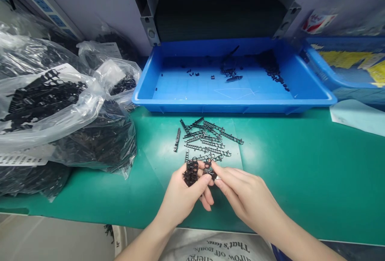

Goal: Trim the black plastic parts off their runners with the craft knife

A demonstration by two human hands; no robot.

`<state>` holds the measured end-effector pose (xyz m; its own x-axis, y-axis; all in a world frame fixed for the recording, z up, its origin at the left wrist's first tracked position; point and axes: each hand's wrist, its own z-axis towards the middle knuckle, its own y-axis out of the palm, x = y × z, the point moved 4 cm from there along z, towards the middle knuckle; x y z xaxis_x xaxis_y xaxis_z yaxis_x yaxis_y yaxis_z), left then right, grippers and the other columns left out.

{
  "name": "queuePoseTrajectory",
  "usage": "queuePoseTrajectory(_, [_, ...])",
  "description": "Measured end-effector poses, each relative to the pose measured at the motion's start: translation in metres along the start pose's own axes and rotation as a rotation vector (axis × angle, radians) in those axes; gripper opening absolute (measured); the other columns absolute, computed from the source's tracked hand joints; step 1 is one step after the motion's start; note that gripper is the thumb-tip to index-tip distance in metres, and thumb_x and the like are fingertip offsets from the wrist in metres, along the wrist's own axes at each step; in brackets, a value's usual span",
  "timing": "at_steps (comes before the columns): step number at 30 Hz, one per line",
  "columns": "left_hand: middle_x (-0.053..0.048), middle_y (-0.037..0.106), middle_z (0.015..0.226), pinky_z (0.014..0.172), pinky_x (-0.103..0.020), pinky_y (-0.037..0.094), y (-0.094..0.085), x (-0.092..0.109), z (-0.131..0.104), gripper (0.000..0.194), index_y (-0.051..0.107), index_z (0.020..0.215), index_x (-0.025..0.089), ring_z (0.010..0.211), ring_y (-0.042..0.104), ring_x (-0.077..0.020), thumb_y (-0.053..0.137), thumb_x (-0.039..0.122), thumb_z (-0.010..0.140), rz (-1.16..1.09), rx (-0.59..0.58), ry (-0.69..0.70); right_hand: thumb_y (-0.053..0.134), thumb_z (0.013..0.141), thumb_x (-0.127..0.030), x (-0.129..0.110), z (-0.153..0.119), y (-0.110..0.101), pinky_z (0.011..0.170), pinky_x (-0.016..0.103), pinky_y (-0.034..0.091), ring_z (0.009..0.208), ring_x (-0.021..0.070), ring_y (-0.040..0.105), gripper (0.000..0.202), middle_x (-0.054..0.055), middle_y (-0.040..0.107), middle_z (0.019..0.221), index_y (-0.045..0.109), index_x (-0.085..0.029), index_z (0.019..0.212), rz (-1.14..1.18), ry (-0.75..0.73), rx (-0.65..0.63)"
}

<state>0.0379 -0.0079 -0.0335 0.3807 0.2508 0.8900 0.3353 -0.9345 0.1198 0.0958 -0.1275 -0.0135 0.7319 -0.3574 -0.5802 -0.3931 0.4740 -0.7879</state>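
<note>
My left hand (183, 197) is closed around a bunch of small black plastic parts (191, 171) with ring-shaped ends. Between the two hands sits another black plastic part (208, 170), pinched by the fingertips of my right hand (240, 189) and touching my left thumb. Its exact shape is partly hidden by the fingers. Just beyond the hands, a loose pile of thin black ladder-like strips with rings (207, 138) lies spread on the green mat (285, 164). One darker strip (177, 140) lies apart at the pile's left.
A blue tray (234, 102) with scattered black pieces stands behind the pile. Clear plastic bags (99, 140) full of black parts crowd the left side. At the right are a second blue bin (345, 80) and a pale sheet (357, 116). A dark panel (219, 8) overhangs the tray.
</note>
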Motion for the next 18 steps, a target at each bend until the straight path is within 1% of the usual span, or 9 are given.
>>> queuePoseTrajectory(4, [0.004,0.056,0.042,0.035,-0.016,0.038,-0.001,-0.003,0.001,0.014,0.047,0.081,0.014,0.031,0.047,-0.0075,0.052,0.027,0.08,0.058,0.017,0.015,0.032,0.091,-0.02,-0.002,-0.002,0.004,0.049,0.026,0.045,0.063,0.0152,0.058,0.035,0.004,0.065,0.076,0.051,-0.013,0.119,0.004,0.022,0.013])
queuePoseTrajectory(7, [0.004,0.053,0.038,0.034,-0.016,0.036,0.0,-0.007,0.0,0.016,0.047,0.075,0.014,0.029,0.044,-0.007,0.052,0.028,0.08,0.066,0.032,0.016,0.032,0.091,-0.019,-0.004,-0.004,0.009,0.047,0.024,0.044,0.06,0.0146,0.058,0.034,0.004,0.064,0.076,0.051,-0.012,0.119,-0.002,0.034,0.038])
queuePoseTrajectory(10, [0.004,0.055,0.045,0.033,-0.018,0.038,-0.003,-0.009,0.0,0.018,0.047,0.081,0.015,0.033,0.047,-0.0089,0.054,0.031,0.079,-0.018,0.071,0.017,0.032,0.092,-0.02,-0.002,-0.001,0.012,0.05,0.026,0.045,0.066,0.016,0.06,0.034,0.004,0.066,0.081,0.05,-0.014,0.12,-0.075,-0.007,0.094])
queuePoseTrajectory(12, [0.005,0.055,0.049,0.034,-0.018,0.038,-0.009,-0.007,0.001,0.019,0.047,0.084,0.015,0.035,0.047,-0.0084,0.054,0.032,0.079,-0.062,0.147,0.044,0.033,0.092,-0.024,0.007,0.004,0.009,0.053,0.027,0.047,0.071,0.0177,0.063,0.033,0.005,0.067,0.087,0.05,-0.015,0.119,-0.146,0.014,0.115])
queuePoseTrajectory(13, [0.005,0.054,0.049,0.035,-0.017,0.036,-0.014,-0.005,0.001,0.019,0.047,0.082,0.015,0.035,0.045,-0.0073,0.053,0.032,0.079,-0.065,0.188,0.066,0.035,0.092,-0.026,0.014,0.008,0.007,0.055,0.029,0.048,0.074,0.019,0.063,0.033,0.006,0.067,0.092,0.05,-0.015,0.119,-0.195,0.059,0.094])
queuePoseTrajectory(15, [0.006,0.049,0.044,0.036,-0.016,0.031,-0.024,0.0,0.0,0.019,0.046,0.078,0.015,0.035,0.039,-0.0053,0.053,0.033,0.08,-0.049,0.253,0.105,0.041,0.089,-0.029,0.032,0.017,0.002,0.058,0.031,0.049,0.079,0.0214,0.064,0.031,0.007,0.065,0.1,0.05,-0.016,0.116,-0.302,0.177,-0.006])
queuePoseTrajectory(16, [0.006,0.047,0.042,0.037,-0.016,0.03,-0.029,0.003,0.0,0.019,0.047,0.077,0.015,0.035,0.037,-0.0049,0.053,0.033,0.08,-0.035,0.266,0.114,0.044,0.088,-0.029,0.04,0.021,-0.001,0.058,0.031,0.049,0.08,0.0222,0.064,0.029,0.007,0.064,0.102,0.052,-0.017,0.113,-0.349,0.221,-0.066])
queuePoseTrajectory(18, [0.006,0.046,0.041,0.039,-0.017,0.029,-0.034,0.007,-0.001,0.022,0.049,0.084,0.014,0.036,0.035,-0.0055,0.054,0.035,0.078,-0.003,0.262,0.109,0.049,0.085,-0.024,0.052,0.029,-0.007,0.056,0.029,0.047,0.077,0.0214,0.063,0.021,0.006,0.063,0.098,0.055,-0.019,0.104,-0.406,0.252,-0.16])
